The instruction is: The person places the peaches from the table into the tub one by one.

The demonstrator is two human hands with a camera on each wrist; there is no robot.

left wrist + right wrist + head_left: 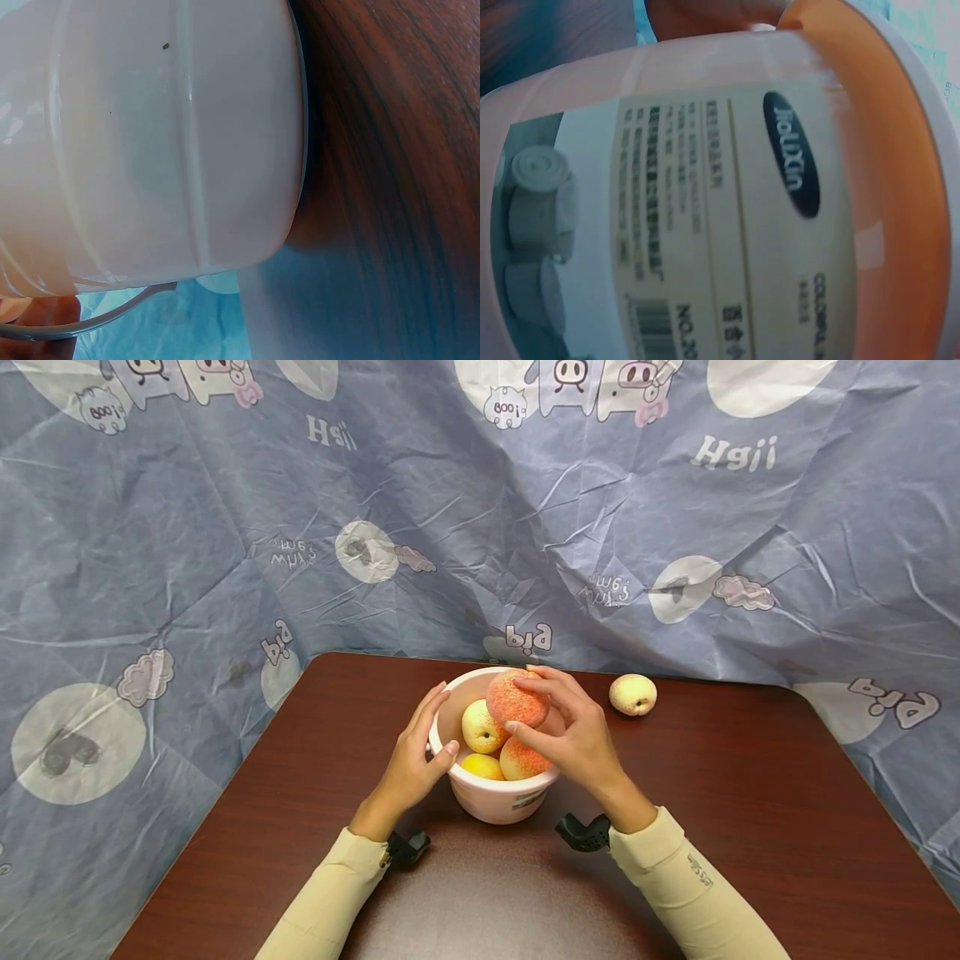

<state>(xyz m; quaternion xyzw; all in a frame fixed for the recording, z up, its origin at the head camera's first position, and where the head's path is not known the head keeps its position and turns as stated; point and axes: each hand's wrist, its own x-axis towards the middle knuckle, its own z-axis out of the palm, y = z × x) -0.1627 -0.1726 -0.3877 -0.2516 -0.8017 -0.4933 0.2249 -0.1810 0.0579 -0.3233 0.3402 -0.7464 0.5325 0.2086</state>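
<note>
In the head view a pale pink plastic bucket (497,810) stands upright on the table, with fruit inside. My left hand (411,764) holds its left side, thumb at the near rim and fingers along the outer wall. My right hand (576,735) grips a reddish peach (516,700) between thumb and fingers over the bucket's opening. Below the held peach lie a pale yellow peach (480,727), a yellow fruit (483,767) and an orange-red peach (523,762). The left wrist view shows the bucket's wall (172,150) and its grey handle (112,315). A printed label (727,210) fills the right wrist view.
Another pale yellow peach (633,695) lies on the dark brown wooden table (750,793), right of the bucket near the back edge. Behind the table hangs a blue printed cloth (465,527). Black wrist straps (583,832) sit below both hands.
</note>
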